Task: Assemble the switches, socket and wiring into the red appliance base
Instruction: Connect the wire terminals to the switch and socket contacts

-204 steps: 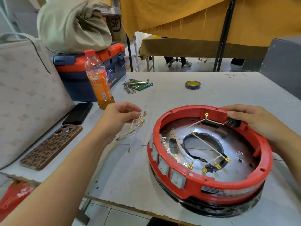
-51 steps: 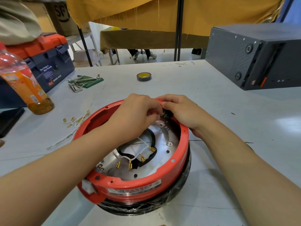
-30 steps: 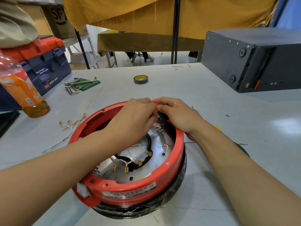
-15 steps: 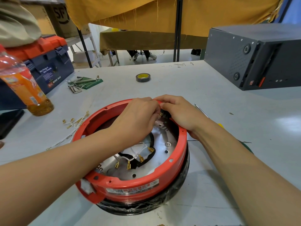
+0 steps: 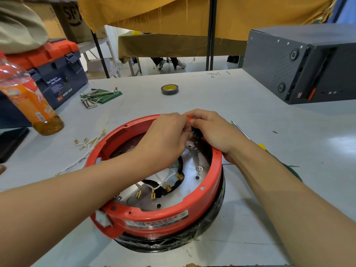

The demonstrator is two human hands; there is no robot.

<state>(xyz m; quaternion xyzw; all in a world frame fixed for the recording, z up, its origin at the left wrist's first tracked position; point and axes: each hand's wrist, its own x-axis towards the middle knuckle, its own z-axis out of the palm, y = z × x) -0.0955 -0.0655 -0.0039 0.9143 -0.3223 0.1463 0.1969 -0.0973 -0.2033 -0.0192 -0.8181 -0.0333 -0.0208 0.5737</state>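
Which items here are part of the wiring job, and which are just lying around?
In use: red base, black socket, both hands, spare terminal wires.
Lying about: drink bottle, toolbox, hex keys, tape roll, grey case.

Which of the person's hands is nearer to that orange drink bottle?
Left. The left hand works at the far rim of the red base, on the side toward the bottle; the right hand lies beyond it, farther right.
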